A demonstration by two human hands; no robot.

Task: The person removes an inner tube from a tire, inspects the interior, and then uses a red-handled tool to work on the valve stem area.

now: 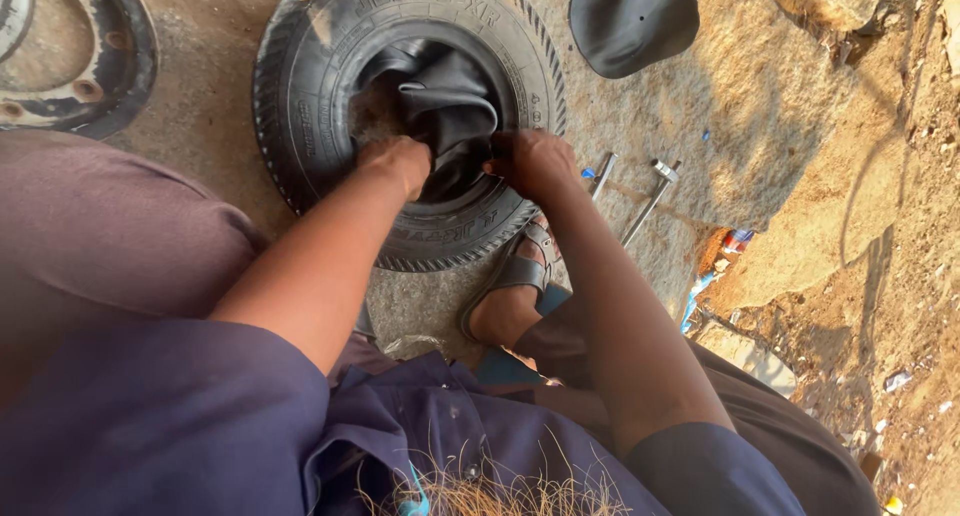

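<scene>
- Head view is looking down at a black tyre [300, 106] lying flat on the concrete floor [200, 116].
- Inside the tyre opening a black inner tube [445, 96] is sitting crumpled, part of it bulging up above the bead.
- Left hand [397, 162] is resting on the near inner edge of the tyre, its fingers curling down onto the tube; the tips are hidden, so whether they are pinching rubber cannot be told.
- Right hand [530, 163] is pressing at the same near edge, just beside the left hand, its fingers folding tightly over a fold of the tube.
- Both forearms are reaching forward from dark blue sleeves, converging on the tyre opening.
- A sandalled foot [510, 281] is standing on the floor, its toes touching the near tread of the tyre below the right hand.
- Two metal tyre levers [640, 206] are lying on the floor just right of the tyre, near the right hand.
- A steel wheel rim [110, 66] is lying at the upper left, well apart from the tyre.
- A dark cap [633, 21] is lying on a stone slab [760, 126] at the top, beyond the tyre.
- Loose dirt and scraps of litter are covering the ground at the right edge.
</scene>
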